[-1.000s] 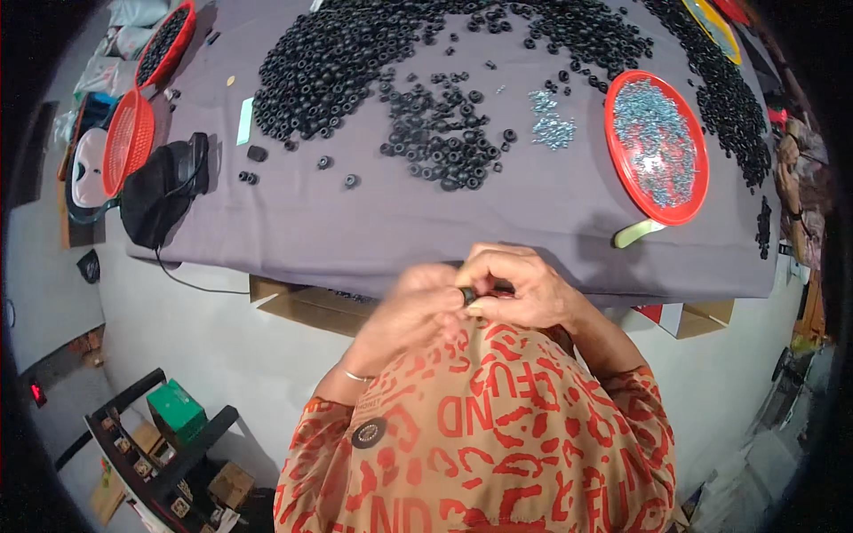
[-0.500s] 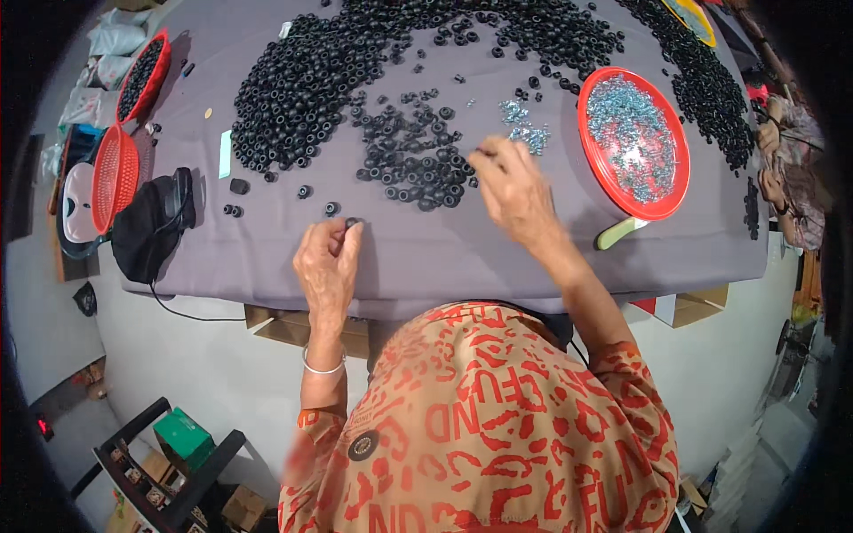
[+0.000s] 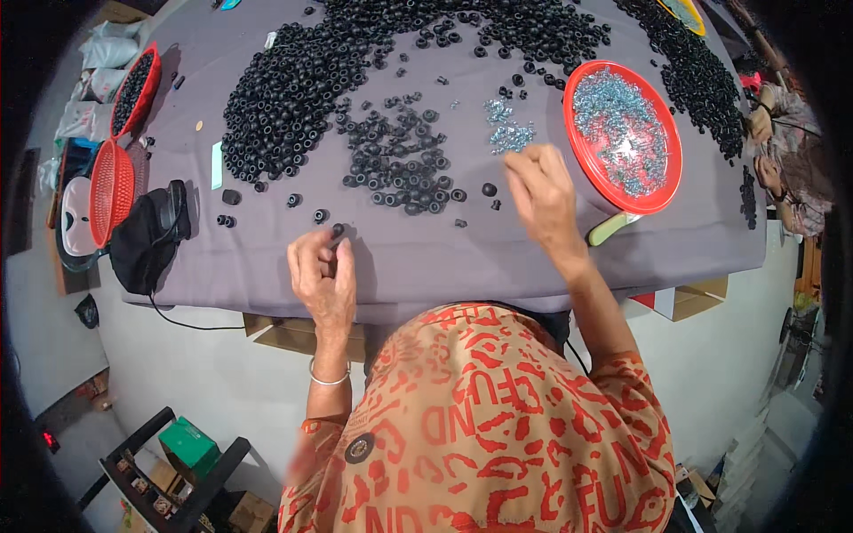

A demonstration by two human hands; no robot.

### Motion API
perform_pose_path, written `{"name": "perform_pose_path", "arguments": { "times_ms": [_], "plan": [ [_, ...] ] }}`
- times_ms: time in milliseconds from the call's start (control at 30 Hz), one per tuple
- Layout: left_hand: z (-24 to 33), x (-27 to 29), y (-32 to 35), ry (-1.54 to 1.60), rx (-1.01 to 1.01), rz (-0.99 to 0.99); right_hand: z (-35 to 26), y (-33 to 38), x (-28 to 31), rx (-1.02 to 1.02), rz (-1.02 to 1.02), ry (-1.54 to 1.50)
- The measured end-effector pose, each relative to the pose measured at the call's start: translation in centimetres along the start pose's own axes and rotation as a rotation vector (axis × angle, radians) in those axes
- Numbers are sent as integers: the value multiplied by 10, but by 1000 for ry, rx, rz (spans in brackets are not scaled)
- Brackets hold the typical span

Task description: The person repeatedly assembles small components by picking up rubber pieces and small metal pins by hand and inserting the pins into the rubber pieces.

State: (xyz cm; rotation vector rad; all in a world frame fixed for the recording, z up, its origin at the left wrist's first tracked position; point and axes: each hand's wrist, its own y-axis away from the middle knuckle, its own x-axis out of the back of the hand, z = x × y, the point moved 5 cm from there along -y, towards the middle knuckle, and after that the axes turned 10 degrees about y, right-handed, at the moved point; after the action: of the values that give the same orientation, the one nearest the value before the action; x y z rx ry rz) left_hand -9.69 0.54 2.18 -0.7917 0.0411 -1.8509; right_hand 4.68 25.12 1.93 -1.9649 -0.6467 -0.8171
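"Though I'm far from the rig, I make out one grey-covered table (image 3: 418, 266). What's there, biggest first?"

"One long heap of black pieces (image 3: 284, 107) curving from the left half along the far edge, and one smaller patch (image 3: 391, 160) mid-table, both too many for me to number. Two red baskets (image 3: 108, 200) beside the left edge, one red dish (image 3: 673, 164) toward the right edge, one black pouch (image 3: 147, 240) at the near left corner."

"And the hands?"

"Two. The left hand (image 3: 322, 280), near the front edge, holds one small black piece (image 3: 337, 229) at its fingertips. The right hand (image 3: 546, 195) is bunched narrow, just beside the dish and two clumps of silver bits (image 3: 512, 137); I can't tell whether it grips anything."

"What differs on my feed?"

"A second ago both hands met at the front edge; now they're well apart. Half a second ago the right one was nearer the smaller patch; now one stray round piece (image 3: 490, 189) shows between them."
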Motion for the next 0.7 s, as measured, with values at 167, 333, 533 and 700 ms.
{"name": "perform_pose_path", "arguments": {
  "times_ms": [167,333,533,700],
  "plan": [
    [19,-21,14,85,9,-106,3,-21,-15,132,-70,238],
    [41,-42,25,158,-59,-245,2,-13,-1,165,37,83],
    [65,-74,10,181,-259,-374,9,22,14,-195,31,-235],
    [91,-120,-14,15,-484,-447,9,32,13,-265,84,-279]
  ]
}}
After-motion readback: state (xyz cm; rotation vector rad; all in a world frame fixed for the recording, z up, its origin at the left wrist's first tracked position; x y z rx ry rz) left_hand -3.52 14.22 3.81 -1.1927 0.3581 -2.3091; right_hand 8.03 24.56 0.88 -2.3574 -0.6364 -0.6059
